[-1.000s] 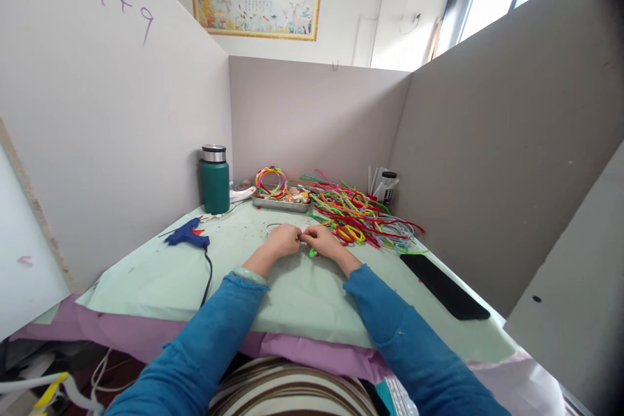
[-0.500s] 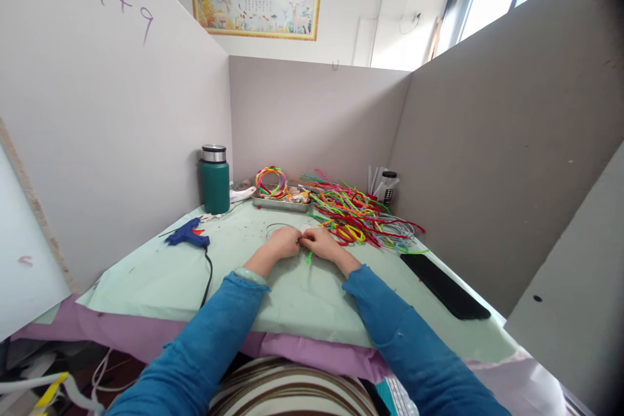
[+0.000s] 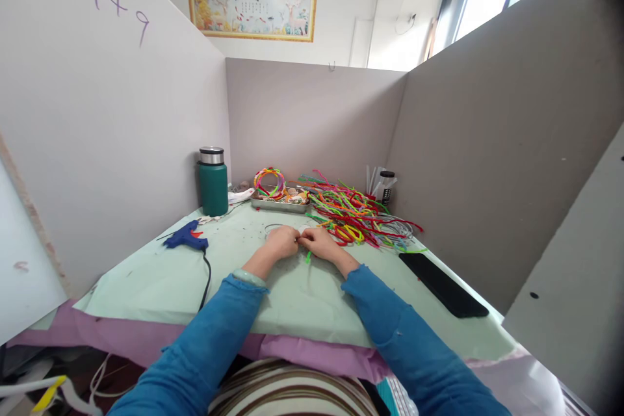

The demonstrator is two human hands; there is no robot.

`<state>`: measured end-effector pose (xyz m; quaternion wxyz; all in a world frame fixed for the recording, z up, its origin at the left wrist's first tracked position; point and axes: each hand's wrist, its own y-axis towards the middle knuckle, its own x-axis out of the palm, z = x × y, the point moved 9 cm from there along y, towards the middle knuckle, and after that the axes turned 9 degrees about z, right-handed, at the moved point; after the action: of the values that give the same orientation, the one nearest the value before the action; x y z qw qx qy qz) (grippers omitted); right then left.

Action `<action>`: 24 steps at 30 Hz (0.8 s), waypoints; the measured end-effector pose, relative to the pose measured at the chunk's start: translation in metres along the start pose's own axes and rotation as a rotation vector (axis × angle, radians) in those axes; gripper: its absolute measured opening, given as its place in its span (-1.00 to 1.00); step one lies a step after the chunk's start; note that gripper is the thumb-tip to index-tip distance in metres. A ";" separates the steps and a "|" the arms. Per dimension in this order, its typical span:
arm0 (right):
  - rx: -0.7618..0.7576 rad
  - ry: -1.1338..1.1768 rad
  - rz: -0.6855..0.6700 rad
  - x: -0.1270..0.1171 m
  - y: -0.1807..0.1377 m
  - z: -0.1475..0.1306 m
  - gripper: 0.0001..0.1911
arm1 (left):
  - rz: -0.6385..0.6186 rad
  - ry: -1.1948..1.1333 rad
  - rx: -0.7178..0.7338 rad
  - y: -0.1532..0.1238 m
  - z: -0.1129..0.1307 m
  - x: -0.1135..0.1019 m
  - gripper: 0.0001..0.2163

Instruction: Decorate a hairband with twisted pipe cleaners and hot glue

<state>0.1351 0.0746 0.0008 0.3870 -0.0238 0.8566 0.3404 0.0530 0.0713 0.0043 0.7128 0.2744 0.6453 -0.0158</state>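
My left hand and my right hand meet fingertip to fingertip over the middle of the table, both closed in a pinch. A short bright green pipe cleaner sticks out below my right fingers. Between the fingertips is a small dark reddish bit, mostly hidden. From behind my left hand curves a thin grey wire hoop; whether the fingers grip it is hidden. Just beyond my right hand lies a heap of multicoloured pipe cleaners, with a yellow coil at its near edge.
A blue glue gun with a black cord lies left, near a green bottle. At the back, a metal tray carries small pieces and colourful wrapped hoops. A black flat object lies right. Partitions enclose three sides.
The view has shifted slightly. My hands keep the same pinch in the same place, with hardly any visible movement of the fingers.
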 end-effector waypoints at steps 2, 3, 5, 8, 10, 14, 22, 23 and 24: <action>0.003 0.009 0.027 -0.002 0.001 0.001 -0.83 | 0.011 -0.017 -0.033 0.000 -0.002 -0.002 -0.74; 0.005 0.009 0.045 -0.003 0.001 0.003 -0.83 | 0.018 -0.025 -0.052 0.000 -0.003 -0.004 -0.75; 0.008 0.008 0.082 -0.006 0.002 0.004 -0.81 | 0.033 -0.037 -0.089 0.001 -0.004 -0.006 -0.75; 0.011 0.024 0.123 -0.011 0.003 0.004 -0.79 | 0.060 -0.042 -0.123 0.001 -0.007 -0.010 -0.73; 0.008 0.038 0.133 -0.013 0.002 0.002 -0.78 | 0.083 -0.042 -0.124 0.001 -0.007 -0.013 -0.72; -0.001 0.045 0.137 -0.016 0.001 -0.003 -0.78 | 0.112 -0.044 -0.125 0.002 -0.008 -0.015 -0.70; -0.001 0.077 0.138 -0.019 0.000 -0.006 -0.81 | 0.114 -0.061 -0.110 0.003 -0.009 -0.013 -0.73; -0.001 0.079 0.138 -0.020 0.000 -0.007 -0.81 | 0.117 -0.060 -0.109 0.003 -0.010 -0.013 -0.73; 0.000 0.081 0.136 -0.020 0.000 -0.007 -0.81 | 0.117 -0.056 -0.110 0.003 -0.010 -0.013 -0.73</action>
<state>0.1445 0.0656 0.0180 0.3278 0.0207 0.8712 0.3648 0.0431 0.0737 0.0176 0.7444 0.2713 0.6077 0.0536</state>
